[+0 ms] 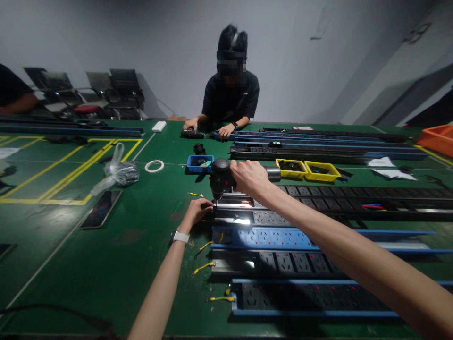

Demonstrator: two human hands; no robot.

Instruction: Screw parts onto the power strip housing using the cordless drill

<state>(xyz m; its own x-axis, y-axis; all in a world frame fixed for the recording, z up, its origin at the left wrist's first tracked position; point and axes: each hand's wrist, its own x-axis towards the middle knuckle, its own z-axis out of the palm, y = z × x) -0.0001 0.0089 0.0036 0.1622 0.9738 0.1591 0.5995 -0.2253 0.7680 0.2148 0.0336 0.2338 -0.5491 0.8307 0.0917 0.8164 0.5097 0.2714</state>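
My right hand (249,177) is wrapped around the grip of a black cordless drill (221,175). The drill points down, its bit over the left end of a dark power strip (226,215). Beside that end, the fingers of my left hand (198,211) are pinched together close to the bit; what they hold is too small to make out. Nearer to me lie a blue power strip (276,237), a black one (283,262) and another blue-edged one (300,297). Short yellow-green ground wires (203,268) stick out from their left ends.
A blue bin (190,163) and yellow bins (322,172) stand behind the drill. To the left are a phone (101,209), a plastic bag (122,171) and a tape roll (154,166). Across the green table (141,274) a co-worker (230,94) handles another drill (193,134).
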